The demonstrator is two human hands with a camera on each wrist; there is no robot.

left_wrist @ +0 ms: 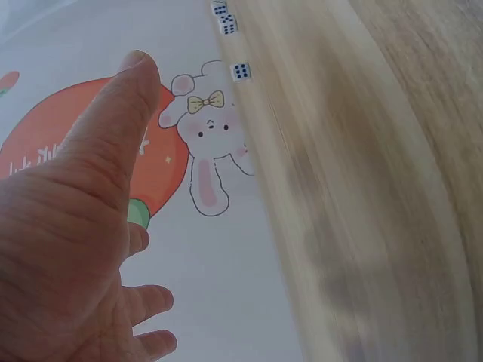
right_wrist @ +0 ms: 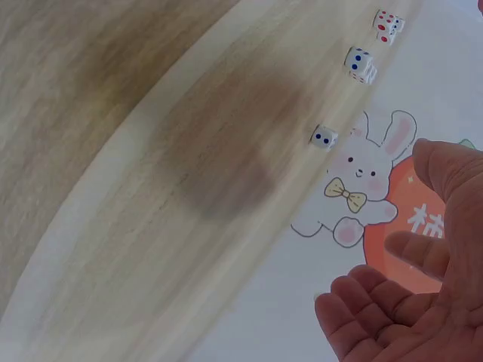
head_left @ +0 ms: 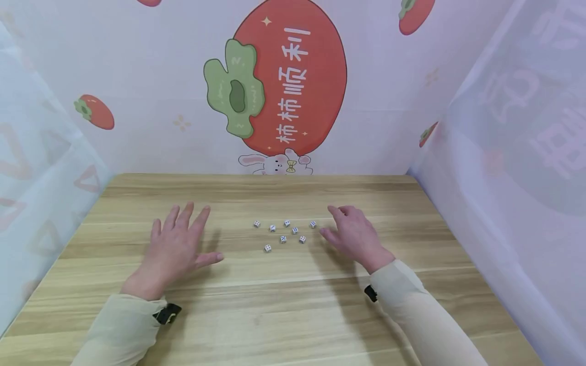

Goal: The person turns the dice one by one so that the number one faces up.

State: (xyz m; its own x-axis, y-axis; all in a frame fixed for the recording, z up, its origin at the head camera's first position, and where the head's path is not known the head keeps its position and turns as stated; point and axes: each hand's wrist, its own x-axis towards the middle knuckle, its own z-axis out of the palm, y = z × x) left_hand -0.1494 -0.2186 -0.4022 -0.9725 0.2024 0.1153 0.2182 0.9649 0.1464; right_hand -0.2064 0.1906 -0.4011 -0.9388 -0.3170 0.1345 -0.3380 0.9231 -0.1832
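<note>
Several small white dice (head_left: 283, 239) lie loosely scattered on the wooden table between the two hands. My left hand (head_left: 171, 251) hovers to their left with fingers spread and thumb pointing toward them, holding nothing. On the other side, my right hand (head_left: 354, 235) is held over the table with fingers relaxed and thumb apart, its fingertips close to the rightmost die (head_left: 313, 224). In the left wrist view a die (left_wrist: 241, 72) shows past the thumb tip. The right wrist view has a die (right_wrist: 323, 136) showing two blue dots, beyond the empty, loosely bent fingers.
The wood-grain table (head_left: 256, 320) runs back to a white cloth wall (head_left: 155, 147) printed with a big red persimmon and a rabbit. Pale cloth also hangs along the left side (head_left: 41, 168) and the right side (head_left: 517, 203). Dark straps sit at both cuffs.
</note>
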